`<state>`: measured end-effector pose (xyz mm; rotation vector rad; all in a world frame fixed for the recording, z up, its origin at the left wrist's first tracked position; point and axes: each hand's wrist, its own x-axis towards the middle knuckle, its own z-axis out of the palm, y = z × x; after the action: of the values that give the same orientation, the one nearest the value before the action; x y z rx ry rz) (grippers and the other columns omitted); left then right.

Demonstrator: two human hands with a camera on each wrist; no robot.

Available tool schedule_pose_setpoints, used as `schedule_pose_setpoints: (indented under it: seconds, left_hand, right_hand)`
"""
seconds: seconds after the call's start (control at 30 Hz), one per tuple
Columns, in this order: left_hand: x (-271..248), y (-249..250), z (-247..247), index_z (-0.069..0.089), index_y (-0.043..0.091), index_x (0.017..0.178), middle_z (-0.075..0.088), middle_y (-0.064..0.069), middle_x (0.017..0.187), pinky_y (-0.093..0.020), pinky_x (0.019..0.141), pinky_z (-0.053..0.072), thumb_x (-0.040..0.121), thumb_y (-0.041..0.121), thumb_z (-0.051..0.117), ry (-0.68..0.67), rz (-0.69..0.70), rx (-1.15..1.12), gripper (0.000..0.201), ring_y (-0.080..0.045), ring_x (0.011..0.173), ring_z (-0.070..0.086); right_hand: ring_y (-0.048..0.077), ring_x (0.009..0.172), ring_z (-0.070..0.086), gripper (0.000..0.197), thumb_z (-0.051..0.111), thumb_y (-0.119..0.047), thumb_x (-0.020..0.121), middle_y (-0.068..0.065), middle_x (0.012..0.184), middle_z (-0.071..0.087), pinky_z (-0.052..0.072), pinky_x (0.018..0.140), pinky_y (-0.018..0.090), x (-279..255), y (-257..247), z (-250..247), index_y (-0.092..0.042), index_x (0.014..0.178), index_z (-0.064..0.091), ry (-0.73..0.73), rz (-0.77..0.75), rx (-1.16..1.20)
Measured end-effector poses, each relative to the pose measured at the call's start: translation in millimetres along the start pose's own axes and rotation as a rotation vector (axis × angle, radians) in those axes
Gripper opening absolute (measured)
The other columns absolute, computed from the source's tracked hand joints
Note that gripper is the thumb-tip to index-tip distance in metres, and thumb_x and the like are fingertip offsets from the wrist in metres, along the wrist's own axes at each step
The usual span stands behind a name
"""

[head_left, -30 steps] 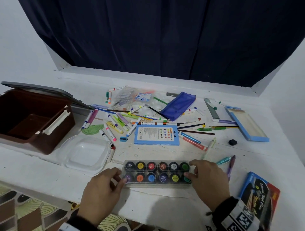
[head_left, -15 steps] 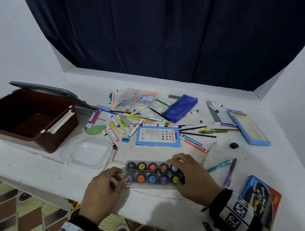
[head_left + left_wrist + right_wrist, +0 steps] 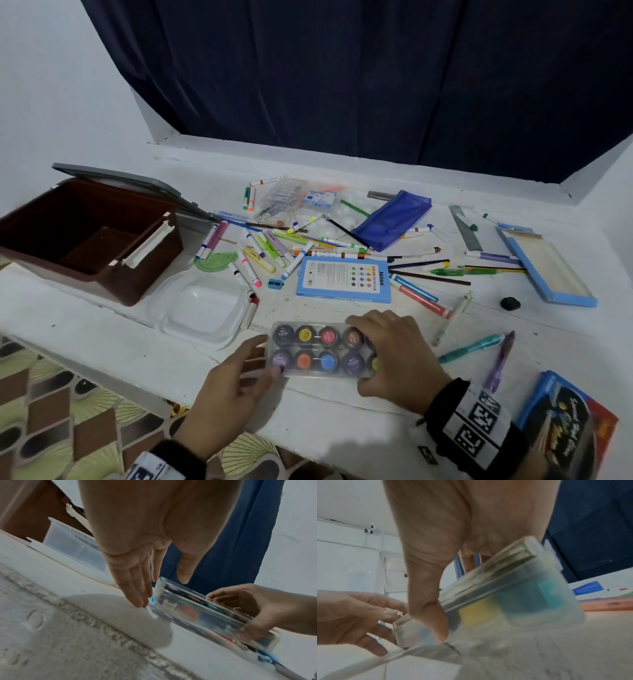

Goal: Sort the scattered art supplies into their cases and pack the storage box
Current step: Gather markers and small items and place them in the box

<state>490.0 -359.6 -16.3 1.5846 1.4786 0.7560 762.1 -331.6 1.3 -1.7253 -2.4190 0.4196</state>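
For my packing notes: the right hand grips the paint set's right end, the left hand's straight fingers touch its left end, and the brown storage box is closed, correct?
Not quite: the head view shows the brown storage box open, lid tipped back. The right hand does grip the paint set, and the left hand touches its left end.

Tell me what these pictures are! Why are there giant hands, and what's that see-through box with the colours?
A person wears three cameras: one on the head, one on each wrist. The wide picture is the head view, looking down at a white table covered in scattered markers, pencils and pens. The two close-up pictures come from the wrist cameras, so the hands look huge.

The clear plastic case of round paint pots lies near the table's front edge. The right hand grips its right end, thumb on the near side, fingers over the top. The left hand touches its left end with straight fingers.

To the left stand an open brown plastic storage box and a clear plastic tub.
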Motion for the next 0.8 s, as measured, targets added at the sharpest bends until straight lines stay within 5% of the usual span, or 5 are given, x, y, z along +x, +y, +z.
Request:
schedule_pose_setpoints:
  seconds: [0.17,0.37,0.57,0.8]
  left_hand:
    - [-2.5,17.8,-8.8,0.054,0.036,0.133,0.068,0.02,0.122,-0.029,0.097,0.052,0.091,0.031,0.061,0.023,0.035,-0.213,0.043,-0.001,0.116,0.063]
    - [6.5,33.9,-47.8,0.056,0.031,0.131,0.071,0.007,0.116,-0.021,0.089,0.055,0.091,0.025,0.06,0.145,0.153,-0.364,0.04,-0.012,0.105,0.071]
    - [23.5,19.0,-119.0,0.057,0.028,0.13,0.069,0.004,0.121,-0.04,0.096,0.053,0.089,0.026,0.06,0.18,0.246,-0.411,0.041,-0.012,0.111,0.067]
    - [39.4,-16.9,-218.7,0.059,0.022,0.124,0.069,0.0,0.114,-0.043,0.097,0.055,0.09,0.023,0.06,0.169,0.32,-0.39,0.034,-0.016,0.109,0.067]
  right_hand:
    - [0.007,0.111,0.05,0.087,0.073,-0.051,0.054,-0.018,0.122,0.055,0.035,0.093,0.026,-2.0,-6.0,-10.5,-0.033,0.135,0.049,0.154,0.005,0.033]
    - [0.009,0.11,0.052,0.089,0.078,-0.048,0.049,-0.013,0.122,0.059,0.034,0.09,0.027,2.5,-39.4,-23.1,-0.03,0.133,0.054,0.356,-0.025,0.039]
    - [0.015,0.108,0.058,0.087,0.073,-0.047,0.05,-0.012,0.12,0.062,0.045,0.093,0.04,38.9,-100.0,-23.5,-0.027,0.133,0.058,0.485,-0.006,0.12]
    - [0.016,0.116,0.058,0.087,0.075,-0.04,0.048,-0.01,0.125,0.064,0.046,0.095,0.044,91.5,-181.4,-8.1,-0.024,0.132,0.06,0.617,-0.006,0.191]
